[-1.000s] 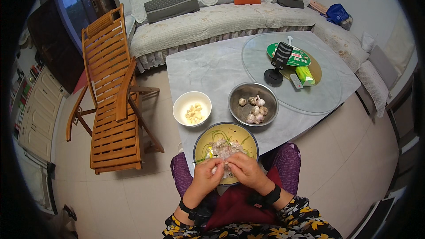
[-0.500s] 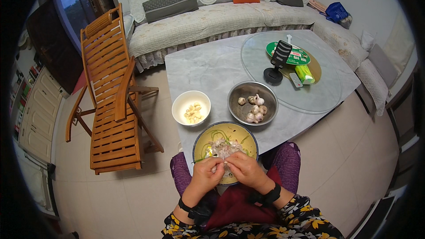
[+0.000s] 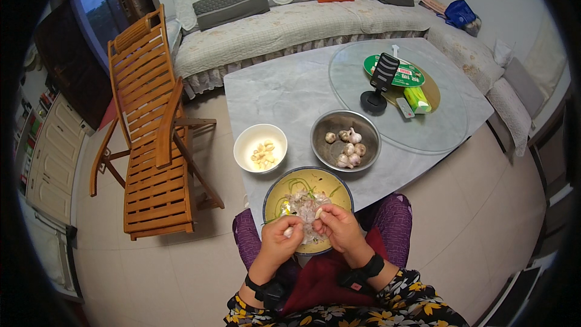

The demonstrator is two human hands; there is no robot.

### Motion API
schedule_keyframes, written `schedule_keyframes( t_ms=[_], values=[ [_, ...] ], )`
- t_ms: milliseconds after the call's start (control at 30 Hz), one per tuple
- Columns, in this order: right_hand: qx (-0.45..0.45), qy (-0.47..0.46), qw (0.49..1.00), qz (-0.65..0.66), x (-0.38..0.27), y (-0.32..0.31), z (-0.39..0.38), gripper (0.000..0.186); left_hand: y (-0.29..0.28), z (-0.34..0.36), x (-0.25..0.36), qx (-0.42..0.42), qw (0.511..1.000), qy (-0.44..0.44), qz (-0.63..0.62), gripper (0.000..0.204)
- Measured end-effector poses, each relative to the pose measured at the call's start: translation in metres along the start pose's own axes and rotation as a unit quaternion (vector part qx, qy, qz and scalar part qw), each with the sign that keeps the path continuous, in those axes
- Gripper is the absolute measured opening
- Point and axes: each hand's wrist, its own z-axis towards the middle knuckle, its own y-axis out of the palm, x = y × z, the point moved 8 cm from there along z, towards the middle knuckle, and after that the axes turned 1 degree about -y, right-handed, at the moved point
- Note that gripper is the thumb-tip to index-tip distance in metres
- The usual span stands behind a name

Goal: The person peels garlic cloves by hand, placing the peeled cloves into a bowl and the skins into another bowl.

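Note:
Over a yellow bowl with a dark rim [image 3: 345, 189], both hands work close together. My left hand [image 3: 279, 241] is closed, with a pale garlic clove [image 3: 288, 231] showing between thumb and fingers. My right hand [image 3: 341, 230] pinches a whitish bit of garlic [image 3: 319, 212] at its fingertips, a little apart from the left. Papery garlic skins [image 3: 304, 201] and green stalks are heaped in the yellow bowl. Peeled cloves [image 3: 264, 154] lie in a white bowl [image 3: 242, 147] beyond my left hand. Several whole garlic bulbs [image 3: 349, 156] sit in a steel bowl [image 3: 324, 150] beyond my right.
The marble-patterned table [image 3: 260, 88] carries a round glass turntable [image 3: 417, 136] at its right, bearing a black stand [image 3: 381, 82], a green disc-shaped item and a tissue pack [image 3: 417, 100]. A slatted wooden chair [image 3: 148, 121] stands left. Behind the table runs a covered sofa [image 3: 290, 27].
My hands have drawn apart. The right one has lifted slightly up and away from the left, carrying a bit of garlic; the left stays nearly in place.

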Motion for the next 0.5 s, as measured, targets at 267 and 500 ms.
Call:
schedule_keyframes(
  t_ms=[267, 500],
  values=[
    [0.012, 0.012, 0.997, 0.070, 0.001, -0.005, 0.002, 0.020, 0.004, 0.008, 0.007, -0.019, 0.995, 0.029, 0.089, 0.008],
    [0.007, 0.000, 1.000, 0.012, 0.000, -0.002, 0.003, 0.018, 0.016, 0.008, 0.012, -0.045, 0.993, 0.048, 0.098, 0.011]
  ],
)
